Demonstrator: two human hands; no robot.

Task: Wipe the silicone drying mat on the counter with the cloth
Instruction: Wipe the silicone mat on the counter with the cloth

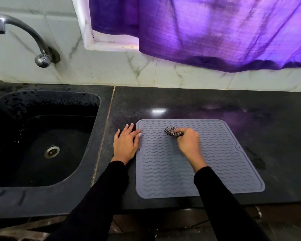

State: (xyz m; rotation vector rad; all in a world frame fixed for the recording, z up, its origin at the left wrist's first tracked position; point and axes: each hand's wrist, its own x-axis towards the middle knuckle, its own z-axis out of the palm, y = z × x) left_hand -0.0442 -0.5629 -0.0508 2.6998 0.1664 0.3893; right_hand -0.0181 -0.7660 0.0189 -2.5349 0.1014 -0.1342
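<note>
— What's lying on the table (189,101)?

— A grey rubbery mat (215,164), roughly square with rounded corners and a raised rim, its face covered in rows of wavy ridges. It sits flat on the dark, speckled, glossy stone, in the lower middle of the frame, with its near edge close to the table's front edge.

— And the cloth?

— A small checked cloth (171,131), black and white, bunched into a wad. It's pressed onto the upper middle of the mat. The right hand (188,141) has its grip clamped on it, fingers curled round the bundle, knuckles up.

— The other hand?

— The left hand (126,144) lies flat with its fingers straight and a little spread, palm on the stone just beside the mat's left edge; its fingertips (139,130) reach over the rim. Nothing is held in it. Both arms wear black sleeves.

— Anything else around?

— A deep black sink (10,136) at the left of the frame, wet and beaded with drops, with a round metal drain. Above it, at upper left, a curved metal tap (24,30) comes out of the white marbled wall tiles. A thin purple curtain (207,28) hangs creased across the upper right.
</note>
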